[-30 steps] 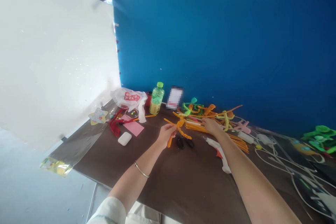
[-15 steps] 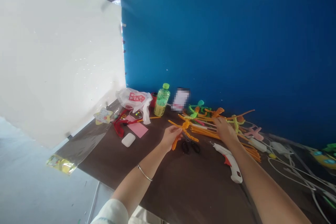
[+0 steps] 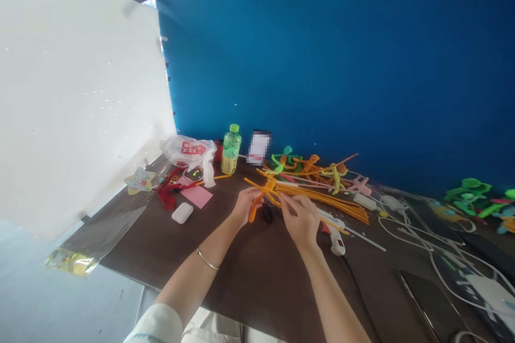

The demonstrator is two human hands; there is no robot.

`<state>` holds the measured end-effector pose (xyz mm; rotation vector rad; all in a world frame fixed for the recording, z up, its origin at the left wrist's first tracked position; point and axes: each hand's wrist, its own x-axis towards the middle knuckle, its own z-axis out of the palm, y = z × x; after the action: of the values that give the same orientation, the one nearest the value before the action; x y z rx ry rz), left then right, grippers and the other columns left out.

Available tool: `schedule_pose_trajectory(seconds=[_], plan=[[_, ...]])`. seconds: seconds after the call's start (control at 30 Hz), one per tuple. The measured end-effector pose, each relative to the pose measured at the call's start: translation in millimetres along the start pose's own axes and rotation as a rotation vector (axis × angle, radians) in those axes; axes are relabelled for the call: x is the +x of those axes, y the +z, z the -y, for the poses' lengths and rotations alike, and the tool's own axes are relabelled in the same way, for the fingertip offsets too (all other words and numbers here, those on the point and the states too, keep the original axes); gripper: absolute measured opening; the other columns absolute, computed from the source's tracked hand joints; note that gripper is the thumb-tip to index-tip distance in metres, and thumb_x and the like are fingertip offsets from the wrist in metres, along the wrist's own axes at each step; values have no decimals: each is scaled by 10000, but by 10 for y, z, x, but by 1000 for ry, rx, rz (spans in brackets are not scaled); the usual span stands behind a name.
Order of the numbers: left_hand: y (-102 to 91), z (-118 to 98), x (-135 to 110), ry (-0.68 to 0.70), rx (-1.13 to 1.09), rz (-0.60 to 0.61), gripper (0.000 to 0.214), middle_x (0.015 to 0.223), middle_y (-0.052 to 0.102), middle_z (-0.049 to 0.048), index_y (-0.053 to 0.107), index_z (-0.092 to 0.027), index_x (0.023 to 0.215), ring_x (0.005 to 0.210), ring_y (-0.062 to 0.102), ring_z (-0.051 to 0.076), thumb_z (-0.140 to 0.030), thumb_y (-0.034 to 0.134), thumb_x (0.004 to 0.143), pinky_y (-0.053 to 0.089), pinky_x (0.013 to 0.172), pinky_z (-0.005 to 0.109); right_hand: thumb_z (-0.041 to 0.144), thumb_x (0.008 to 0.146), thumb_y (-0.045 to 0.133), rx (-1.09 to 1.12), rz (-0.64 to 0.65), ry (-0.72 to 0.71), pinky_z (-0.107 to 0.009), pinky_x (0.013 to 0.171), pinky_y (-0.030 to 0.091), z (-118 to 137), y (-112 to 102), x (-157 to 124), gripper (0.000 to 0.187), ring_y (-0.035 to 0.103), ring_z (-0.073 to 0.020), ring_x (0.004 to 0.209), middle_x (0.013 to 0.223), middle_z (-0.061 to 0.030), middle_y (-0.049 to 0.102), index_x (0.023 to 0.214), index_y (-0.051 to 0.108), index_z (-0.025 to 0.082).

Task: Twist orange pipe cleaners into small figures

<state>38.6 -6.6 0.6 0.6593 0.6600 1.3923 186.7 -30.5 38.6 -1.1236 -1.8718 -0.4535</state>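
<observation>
An orange pipe-cleaner figure (image 3: 270,186) with a coiled body and thin limbs is gripped at its lower left part by my left hand (image 3: 245,207). My right hand (image 3: 301,221) is at its right side, thumb and fingertips pinched on an orange limb. Black scissor handles (image 3: 267,215) lie just beneath the figure, their blades hidden. Behind my right hand is a white glue gun (image 3: 337,245), partly covered. A bundle of orange pipe cleaners (image 3: 333,199) stretches to the right of the figure.
Finished pipe-cleaner figures (image 3: 311,163) stand behind the bundle. A green-capped bottle (image 3: 231,150), a phone (image 3: 258,147), a plastic bag (image 3: 189,151), pink paper (image 3: 197,196) and a white case (image 3: 182,213) are further left. White cables (image 3: 406,236) and a dark phone (image 3: 428,303) lie right.
My right hand has come left from the pipe-cleaner pile to the figure. My left hand keeps hold of it. The view has turned right, showing the dark phone and green figures.
</observation>
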Motion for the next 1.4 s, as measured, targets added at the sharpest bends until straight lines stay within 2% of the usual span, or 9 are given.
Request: schedule_pose_trajectory(seconds=[0.17, 0.47, 0.77, 0.97, 1.1, 1.27, 1.4], plan=[[8, 16, -3, 15, 24, 28, 213, 566, 503, 9, 601, -93, 684, 530, 437, 64, -258, 687, 581, 229, 466, 197, 226, 812, 543, -27, 4, -11, -270, 613, 349, -44, 60, -173, 146, 492, -135, 603, 627, -23, 558, 830, 686, 202], [14, 45, -26, 23, 52, 73, 247, 565, 504, 9, 615, -89, 700, 523, 427, 51, -289, 723, 602, 247, 470, 194, 218, 800, 558, -23, -32, -22, -255, 606, 329, -96, 34, -231, 121, 475, -114, 580, 601, 0, 546, 809, 678, 210], [16, 91, -19, 41, 103, 91, 340, 544, 493, -1, 605, -91, 696, 476, 378, 33, -413, 695, 633, 249, 461, 196, 222, 805, 551, -96, -80, 15, -267, 588, 307, -39, 63, -275, 126, 484, -122, 557, 568, -3, 561, 793, 675, 209], [1, 145, 9, 23, 181, 36, 404, 550, 500, 5, 598, -98, 714, 508, 422, 52, -481, 680, 617, 267, 460, 191, 280, 826, 504, -28, -6, 126, -286, 595, 354, -23, 43, -262, 195, 514, -151, 554, 558, -29, 575, 804, 687, 216], [8, 130, -2, 34, 219, 54, 429, 541, 482, -1, 578, -102, 687, 487, 391, 46, -519, 656, 624, 253, 447, 189, 312, 823, 508, 178, 56, 245, -285, 593, 409, -24, -3, -200, 208, 538, -152, 586, 624, -38, 595, 801, 684, 204], [33, 47, -66, -1, 200, 168, 411, 531, 436, -23, 558, -109, 709, 465, 340, 32, -507, 644, 650, 200, 429, 182, 349, 803, 537, 487, 197, 372, -289, 620, 471, -130, -33, -158, 199, 582, -173, 706, 759, -54, 617, 772, 663, 198], [58, -1, -107, -59, 180, 280, 406, 517, 417, -30, 526, -112, 663, 429, 298, 21, -497, 654, 643, 151, 413, 188, 366, 807, 526, 574, 319, 360, -327, 708, 478, -273, -29, -154, 213, 600, -189, 772, 813, -56, 644, 806, 650, 193]])
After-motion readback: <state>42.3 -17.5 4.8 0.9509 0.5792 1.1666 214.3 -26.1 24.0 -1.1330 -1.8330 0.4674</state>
